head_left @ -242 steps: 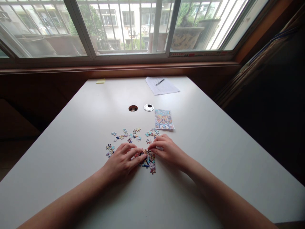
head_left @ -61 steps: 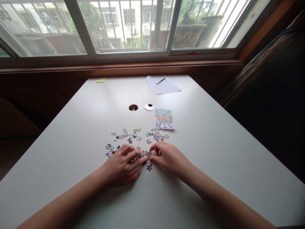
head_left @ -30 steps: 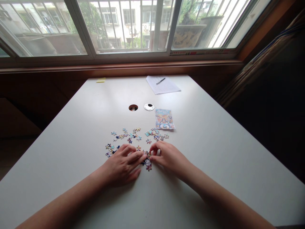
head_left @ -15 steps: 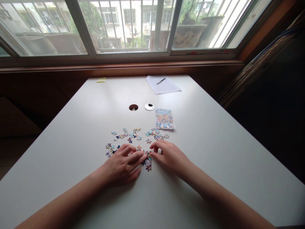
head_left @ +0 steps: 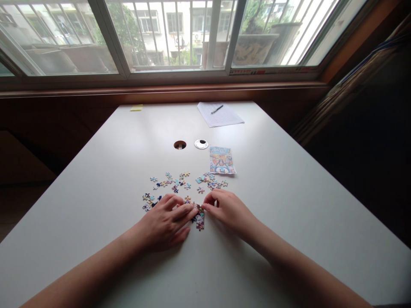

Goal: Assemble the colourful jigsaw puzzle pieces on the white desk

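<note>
My left hand (head_left: 170,220) lies with spread, partly bent fingers over the left side of a joined section of jigsaw puzzle (head_left: 200,220), its fingertips pressing on the section. At the section's upper right edge, my right hand (head_left: 221,205) pinches thumb and fingers together on a small jigsaw piece that the fingertips mostly cover. Loose jigsaw pieces (head_left: 149,203) lie left of my left hand, some partly hidden under it. More pieces (head_left: 176,183) are scattered beyond both hands, and a cluster (head_left: 210,179) sits beyond my right hand.
A colourful picture sheet (head_left: 222,160) lies beyond the pieces on the white table (head_left: 96,179). Farther off are a round cable hole (head_left: 180,145), its metal cover (head_left: 201,144), papers (head_left: 218,117) with a pen (head_left: 217,109), and yellow sticky notes (head_left: 136,108). A window stands behind.
The fingers of my right hand have closed together from a looser curl, at the puzzle's upper right edge. My left hand stays in place on the puzzle.
</note>
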### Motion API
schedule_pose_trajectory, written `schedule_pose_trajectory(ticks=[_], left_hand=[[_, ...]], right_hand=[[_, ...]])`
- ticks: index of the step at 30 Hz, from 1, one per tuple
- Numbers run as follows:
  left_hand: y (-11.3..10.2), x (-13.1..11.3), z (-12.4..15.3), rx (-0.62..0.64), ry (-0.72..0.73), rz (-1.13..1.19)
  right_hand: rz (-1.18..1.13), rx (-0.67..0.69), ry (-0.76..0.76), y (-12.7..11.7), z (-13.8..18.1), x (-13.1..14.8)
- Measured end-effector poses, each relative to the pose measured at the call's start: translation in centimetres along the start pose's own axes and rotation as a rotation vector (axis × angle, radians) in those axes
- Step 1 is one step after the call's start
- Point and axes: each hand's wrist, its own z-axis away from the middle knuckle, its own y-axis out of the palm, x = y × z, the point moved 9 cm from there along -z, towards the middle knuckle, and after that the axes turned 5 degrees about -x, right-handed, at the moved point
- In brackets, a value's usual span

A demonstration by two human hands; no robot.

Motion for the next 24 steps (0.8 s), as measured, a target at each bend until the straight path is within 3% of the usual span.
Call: schedule_pose_trajectory(ticks=[24], left_hand=[[-0.19,-0.09,-0.11,-0.019,0.009,-0.007]], right_hand=[[0.005,-0.006,-0.015,0.56,-0.11,0.13]])
